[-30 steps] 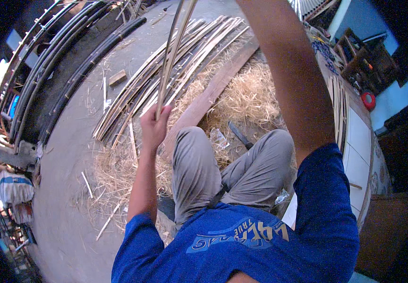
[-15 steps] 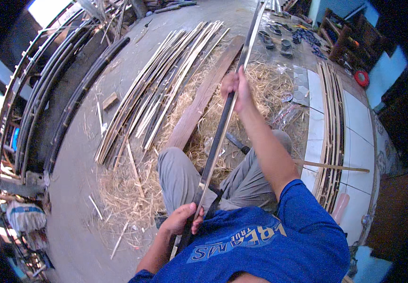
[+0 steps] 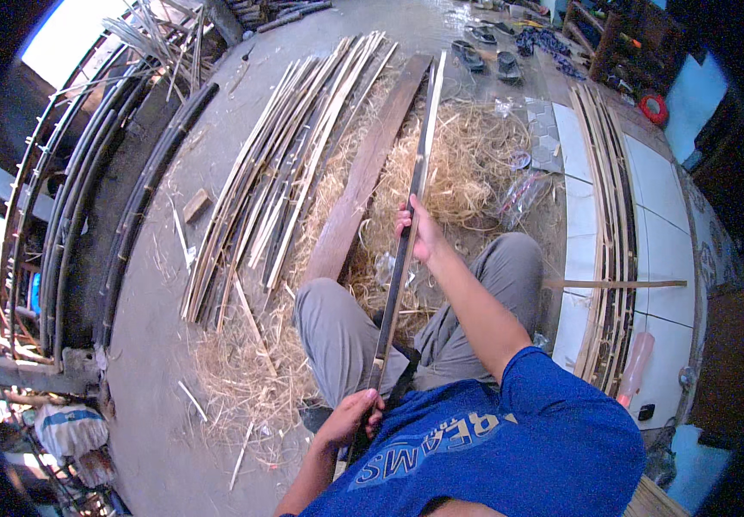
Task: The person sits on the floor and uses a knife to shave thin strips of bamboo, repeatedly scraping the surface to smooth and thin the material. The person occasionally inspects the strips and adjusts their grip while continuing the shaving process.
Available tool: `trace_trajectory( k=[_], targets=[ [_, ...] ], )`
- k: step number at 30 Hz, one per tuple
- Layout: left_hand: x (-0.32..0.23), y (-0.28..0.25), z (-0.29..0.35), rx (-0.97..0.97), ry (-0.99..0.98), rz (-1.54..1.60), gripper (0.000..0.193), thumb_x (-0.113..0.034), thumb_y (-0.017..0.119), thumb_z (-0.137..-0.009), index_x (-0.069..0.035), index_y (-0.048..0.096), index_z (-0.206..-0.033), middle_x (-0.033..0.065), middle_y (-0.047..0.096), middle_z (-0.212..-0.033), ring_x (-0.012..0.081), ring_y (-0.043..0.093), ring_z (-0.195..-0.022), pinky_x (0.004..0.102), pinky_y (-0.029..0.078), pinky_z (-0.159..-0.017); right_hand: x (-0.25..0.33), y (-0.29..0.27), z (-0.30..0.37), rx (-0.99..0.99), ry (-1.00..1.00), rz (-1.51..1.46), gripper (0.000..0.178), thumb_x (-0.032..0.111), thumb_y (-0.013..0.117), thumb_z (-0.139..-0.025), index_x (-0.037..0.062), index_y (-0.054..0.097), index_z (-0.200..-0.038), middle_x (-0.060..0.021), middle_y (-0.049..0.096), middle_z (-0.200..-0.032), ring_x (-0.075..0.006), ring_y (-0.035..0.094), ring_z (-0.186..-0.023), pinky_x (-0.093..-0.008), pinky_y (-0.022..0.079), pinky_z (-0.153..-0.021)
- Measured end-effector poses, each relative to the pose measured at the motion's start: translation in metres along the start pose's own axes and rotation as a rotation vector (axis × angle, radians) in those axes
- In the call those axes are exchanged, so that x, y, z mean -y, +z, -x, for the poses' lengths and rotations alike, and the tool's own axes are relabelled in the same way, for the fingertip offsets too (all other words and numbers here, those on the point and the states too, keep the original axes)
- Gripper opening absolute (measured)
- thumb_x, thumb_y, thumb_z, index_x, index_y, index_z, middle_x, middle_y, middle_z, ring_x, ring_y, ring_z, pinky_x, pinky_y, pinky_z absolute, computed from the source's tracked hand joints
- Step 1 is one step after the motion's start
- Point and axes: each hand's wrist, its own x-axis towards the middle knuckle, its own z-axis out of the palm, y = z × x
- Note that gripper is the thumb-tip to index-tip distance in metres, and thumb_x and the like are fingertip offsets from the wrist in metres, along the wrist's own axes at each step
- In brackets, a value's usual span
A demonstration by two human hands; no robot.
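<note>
A long dark bamboo strip [image 3: 399, 276] with a pale cut edge slants across my lap, its far end over the shavings and its near end beside my body. My left hand [image 3: 352, 420] is closed round its lower part near my waist. Further up, my right hand [image 3: 418, 227] grips the strip above my knees. Beneath it, a brown wooden plank [image 3: 362, 189] lies on a heap of curly pale shavings [image 3: 462, 164] and reaches toward my left knee.
Many split strips [image 3: 290, 164] lie on the floor to the left, with dark bamboo poles [image 3: 152, 207] beyond. At right, a bundle of strips [image 3: 610, 224] rests on white tiles, crossed by a thin stick [image 3: 617, 283]. Sandals [image 3: 468, 57] lie at the far side.
The strip's far end has come down and nearer, so its tip now shows. My right hand has moved lower and toward me along with it; my left hand keeps its hold near my waist.
</note>
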Motion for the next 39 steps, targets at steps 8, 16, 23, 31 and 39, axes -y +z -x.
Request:
trace_trajectory(
  k=[8, 16, 23, 31, 39],
  targets=[
    [-0.033, 0.008, -0.032, -0.031, 0.237, 0.095, 0.039, -0.026, 0.045, -0.099, -0.003, 0.042, -0.130, 0.0133, 0.064, -0.099, 0.0217, 0.064, -0.084, 0.0349, 0.053, -0.077, 0.009, 0.023, 0.020, 0.113, -0.005, 0.099, 0.039, 0.039, 0.054, -0.094, 0.0166, 0.039, -0.065, 0.0088, 0.025, -0.052, -0.0035, 0.023, -0.040, -0.0192, 0.020, -0.035],
    [-0.086, 0.005, -0.048, -0.080, 0.238, -0.470, 0.035, -0.035, 0.042, -0.100, -0.009, 0.050, -0.122, 0.0005, 0.052, -0.073, 0.0087, 0.050, -0.060, 0.0242, 0.041, -0.051, 0.017, 0.064, 0.041, 0.152, -0.081, -0.073, 0.030, 0.038, 0.056, -0.093, 0.0138, 0.049, -0.077, 0.0088, 0.036, -0.057, -0.0031, 0.033, -0.045, -0.0197, 0.032, -0.043],
    [-0.104, 0.021, -0.022, -0.072, 0.511, -0.441, 0.058, -0.034, 0.048, -0.097, -0.007, 0.025, -0.144, 0.0161, 0.057, -0.116, 0.0224, 0.056, -0.105, 0.0362, 0.044, -0.094, 0.139, 0.100, 0.024, 0.233, -0.259, 0.166, 0.022, 0.029, 0.056, -0.094, 0.0114, 0.050, -0.082, 0.0078, 0.035, -0.059, -0.0020, 0.034, -0.048, -0.0167, 0.032, -0.042],
    [-0.098, 0.011, -0.017, -0.075, 0.593, -0.539, 0.055, -0.033, 0.046, -0.098, -0.005, 0.028, -0.142, 0.0154, 0.056, -0.119, 0.0228, 0.055, -0.111, 0.0355, 0.042, -0.097, 0.417, 0.207, 0.017, 0.156, -0.539, 0.739, 0.025, 0.024, 0.052, -0.095, 0.0007, 0.055, -0.104, 0.0069, 0.036, -0.063, -0.0006, 0.034, -0.048, -0.0160, 0.028, -0.039],
    [-0.086, -0.054, 0.033, -0.401, 0.537, -0.551, 0.049, -0.025, 0.050, -0.098, -0.006, 0.033, -0.140, 0.0111, 0.056, -0.117, 0.0150, 0.052, -0.107, 0.0306, 0.041, -0.094, 0.525, 0.316, 0.078, 0.197, -0.806, 0.923, 0.033, 0.027, 0.044, -0.099, -0.0013, 0.054, -0.113, 0.0036, 0.034, -0.064, -0.0053, 0.031, -0.052, -0.0195, 0.031, -0.049]
  ],
)
